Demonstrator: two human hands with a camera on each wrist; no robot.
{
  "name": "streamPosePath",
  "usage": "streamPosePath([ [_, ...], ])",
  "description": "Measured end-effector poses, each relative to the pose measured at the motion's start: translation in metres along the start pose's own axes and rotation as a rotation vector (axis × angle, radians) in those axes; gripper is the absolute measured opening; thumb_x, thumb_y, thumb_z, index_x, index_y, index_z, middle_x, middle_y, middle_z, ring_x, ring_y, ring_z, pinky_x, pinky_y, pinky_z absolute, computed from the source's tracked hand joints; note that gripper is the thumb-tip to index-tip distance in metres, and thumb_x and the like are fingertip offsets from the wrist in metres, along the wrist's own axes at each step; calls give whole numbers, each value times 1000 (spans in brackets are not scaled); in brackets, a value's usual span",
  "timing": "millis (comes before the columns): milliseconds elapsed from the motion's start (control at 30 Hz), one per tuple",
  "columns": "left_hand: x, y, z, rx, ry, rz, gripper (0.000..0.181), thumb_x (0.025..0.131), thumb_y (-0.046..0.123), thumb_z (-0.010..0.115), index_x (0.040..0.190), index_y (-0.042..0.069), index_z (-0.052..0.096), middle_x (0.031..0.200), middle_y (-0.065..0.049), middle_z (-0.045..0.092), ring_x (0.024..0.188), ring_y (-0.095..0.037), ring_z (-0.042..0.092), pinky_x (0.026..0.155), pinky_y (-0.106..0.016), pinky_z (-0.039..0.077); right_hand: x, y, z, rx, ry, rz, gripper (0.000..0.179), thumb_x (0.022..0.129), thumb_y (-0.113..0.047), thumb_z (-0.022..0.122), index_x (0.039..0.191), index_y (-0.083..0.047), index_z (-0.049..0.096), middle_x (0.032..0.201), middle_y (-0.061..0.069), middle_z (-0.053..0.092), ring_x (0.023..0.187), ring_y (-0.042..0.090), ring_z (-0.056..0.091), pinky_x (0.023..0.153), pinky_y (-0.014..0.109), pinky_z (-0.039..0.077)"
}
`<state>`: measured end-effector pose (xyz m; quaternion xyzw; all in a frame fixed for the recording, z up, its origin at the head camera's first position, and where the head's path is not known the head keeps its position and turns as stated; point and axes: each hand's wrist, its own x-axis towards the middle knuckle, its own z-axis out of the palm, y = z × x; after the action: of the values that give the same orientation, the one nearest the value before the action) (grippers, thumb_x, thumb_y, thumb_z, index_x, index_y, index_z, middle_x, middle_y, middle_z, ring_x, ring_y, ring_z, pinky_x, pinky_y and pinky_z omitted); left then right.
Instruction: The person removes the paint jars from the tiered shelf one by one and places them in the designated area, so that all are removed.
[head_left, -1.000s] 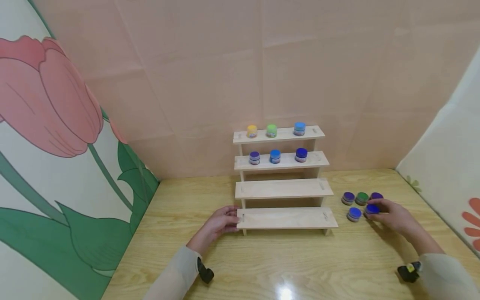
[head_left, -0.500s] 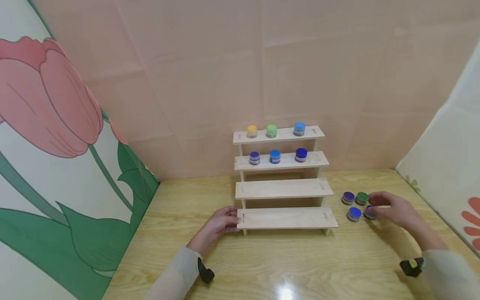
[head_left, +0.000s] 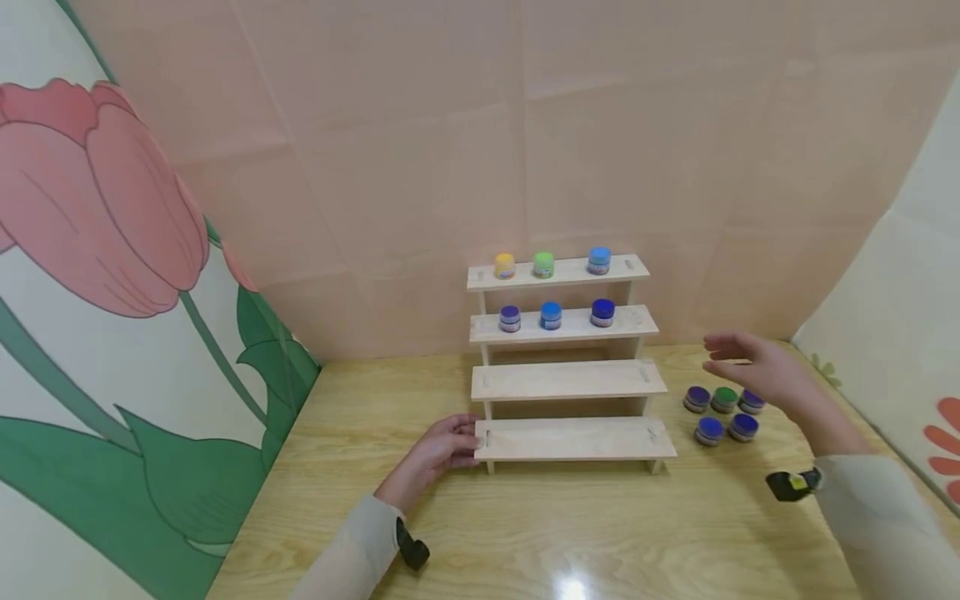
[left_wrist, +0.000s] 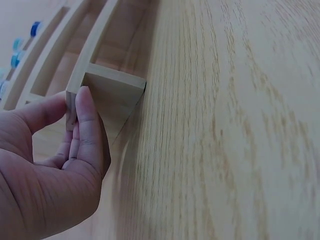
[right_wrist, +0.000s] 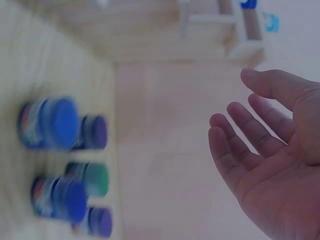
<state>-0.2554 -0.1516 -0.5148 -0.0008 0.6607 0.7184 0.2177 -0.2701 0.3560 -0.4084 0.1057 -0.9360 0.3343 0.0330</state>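
Note:
My left hand (head_left: 441, 445) pinches the left end of the lowest board of a stepped wooden display rack (head_left: 570, 439). In the left wrist view, thumb and fingers lie on either side of the board's end (left_wrist: 71, 107). My right hand (head_left: 765, 368) is raised above and behind a group of small paint jars, its fingers parted with nothing between them. That group has a green-lidded jar (head_left: 724, 400), a bright blue one (head_left: 708, 432), a darker blue one (head_left: 744, 428) and purple ones (head_left: 697, 399) on the table.
The rack's top board carries a yellow jar (head_left: 505, 267), a light green jar (head_left: 543, 266) and a light blue jar (head_left: 599, 261). On the second board stand a purple jar (head_left: 510, 319), a blue jar (head_left: 551, 316) and a dark blue jar (head_left: 602, 313). A wall stands behind.
My right hand has left the dark blue jar and moved up and back, away from the jars, which stay on the table. My left hand keeps its grip on the rack.

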Motion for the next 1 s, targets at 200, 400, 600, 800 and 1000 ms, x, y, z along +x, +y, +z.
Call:
streamPosePath([
  [200, 0, 2, 1, -2, 0, -1, 54, 90, -4, 66, 142, -4, 49, 104, -7, 57, 80, -16, 63, 64, -24, 59, 16, -32, 1, 48, 7, -32, 56, 102, -38, 60, 142, -2, 49, 134, 28, 58, 120, 48, 56, 95, 62, 50],
  [400, 0, 1, 1, 1, -2, 8, 55, 91, -4, 66, 143, -5, 47, 105, -7, 57, 80, -16, 63, 65, -24, 59, 35, -56, 4, 109, 11, -55, 54, 101, -36, 62, 142, -2, 50, 134, 27, 58, 121, 44, 57, 94, 47, 53],
  [600, 1, -1, 1, -4, -5, 14, 58, 90, -4, 66, 145, -6, 45, 105, -5, 55, 82, -15, 61, 65, -24, 59, 51, -73, 12, 191, -27, -34, 59, 100, -39, 64, 143, -1, 48, 139, 28, 54, 127, 46, 51, 101, 64, 46],
  [800, 2, -2, 0, 0, -3, 15, 56, 91, -4, 66, 144, -5, 47, 105, -6, 55, 82, -15, 61, 64, -25, 59, 64, -83, 21, 218, -19, -50, 56, 100, -33, 65, 141, 1, 50, 137, 29, 56, 125, 44, 54, 101, 59, 48],
  [1000, 1, -1, 1, 1, 11, 6, 56, 90, -4, 67, 143, -4, 49, 106, -7, 57, 83, -17, 62, 65, -26, 60, 74, -91, 25, 215, -16, -61, 54, 100, -30, 65, 141, 2, 50, 138, 29, 55, 126, 45, 53, 101, 61, 48],
])
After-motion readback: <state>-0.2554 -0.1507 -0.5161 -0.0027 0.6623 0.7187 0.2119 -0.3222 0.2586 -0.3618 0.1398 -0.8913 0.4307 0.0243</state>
